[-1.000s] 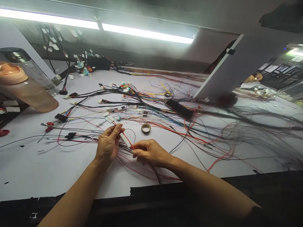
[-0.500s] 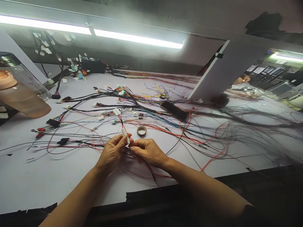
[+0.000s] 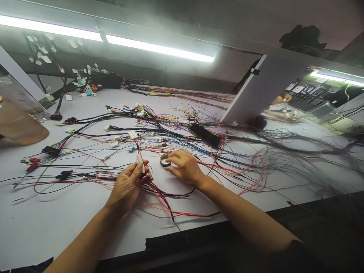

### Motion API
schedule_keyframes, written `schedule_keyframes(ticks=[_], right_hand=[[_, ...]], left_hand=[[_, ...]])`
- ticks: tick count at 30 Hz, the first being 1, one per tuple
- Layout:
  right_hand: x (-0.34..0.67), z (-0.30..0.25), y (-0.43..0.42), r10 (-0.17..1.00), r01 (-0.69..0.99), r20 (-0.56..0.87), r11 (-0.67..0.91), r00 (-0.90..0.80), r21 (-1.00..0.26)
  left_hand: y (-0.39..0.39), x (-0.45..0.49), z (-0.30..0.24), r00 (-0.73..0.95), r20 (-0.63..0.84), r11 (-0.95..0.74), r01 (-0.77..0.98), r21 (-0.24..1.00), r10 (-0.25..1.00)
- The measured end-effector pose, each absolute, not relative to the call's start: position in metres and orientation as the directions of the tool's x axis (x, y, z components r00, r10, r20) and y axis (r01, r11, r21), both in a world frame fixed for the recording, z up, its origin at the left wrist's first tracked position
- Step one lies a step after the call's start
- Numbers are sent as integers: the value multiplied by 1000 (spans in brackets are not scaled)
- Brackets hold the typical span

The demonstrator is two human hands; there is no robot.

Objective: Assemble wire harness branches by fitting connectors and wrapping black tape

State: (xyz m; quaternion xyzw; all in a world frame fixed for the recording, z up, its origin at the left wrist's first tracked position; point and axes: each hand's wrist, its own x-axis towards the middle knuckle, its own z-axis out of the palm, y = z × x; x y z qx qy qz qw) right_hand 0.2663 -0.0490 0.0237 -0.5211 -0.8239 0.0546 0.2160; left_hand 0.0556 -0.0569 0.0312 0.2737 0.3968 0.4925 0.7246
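My left hand (image 3: 129,182) is closed around a white, sleeve-like plastic piece (image 3: 140,161), with red and black wires running through or along it. A white connector (image 3: 132,135) sits at the far end of these wires. Below that hand, a bundle of red and dark wires (image 3: 162,197) trails toward the table's front edge. My right hand (image 3: 183,167) has its thumb and index finger at the right rim of a brown roll of tape (image 3: 161,156), which rests on the table. Its other fingers are curled.
Wire harnesses (image 3: 113,113) with connectors spread across the white table. A dark rectangular block (image 3: 204,135) lies over some wires. A bottle (image 3: 22,121) is at the left, a white panel (image 3: 247,91) at the right. Another person's hand (image 3: 281,98) shows beyond it.
My right hand has left the wires by my left hand and moved right to the tape roll. The left hand keeps its grip on the white piece. The view has shifted slightly.
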Motion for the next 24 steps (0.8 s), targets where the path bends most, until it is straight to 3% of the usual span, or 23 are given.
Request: schedule_keyframes(ticks=[2,4,6,9,12,18,24], right_hand=[[261,23,-44,888,865,243,444,-390,-233],[260,26,-37,903,871,201,421,-379,-251],[261,33,-33,916,819,180,402,-359,-410],[265,46,-34,923,574,127,330,-364,-749],[263,58,-41,907,353,57,219,-416,-910],[253,75,-48,836,277,-38,138,-547,-951],[237,68,-40,928,190,5,81,-372,-978]], left_hand=[[-56,56,31,198,-313,370,-499,784,929],[-55,56,30,188,-320,370,-501,782,929],[-55,56,30,173,-318,362,-498,788,932],[-55,57,30,164,-297,339,-480,809,941],[-56,58,29,160,-266,310,-458,833,951],[-58,58,23,147,-204,246,-391,887,968],[-60,58,18,198,-126,167,-207,964,972]])
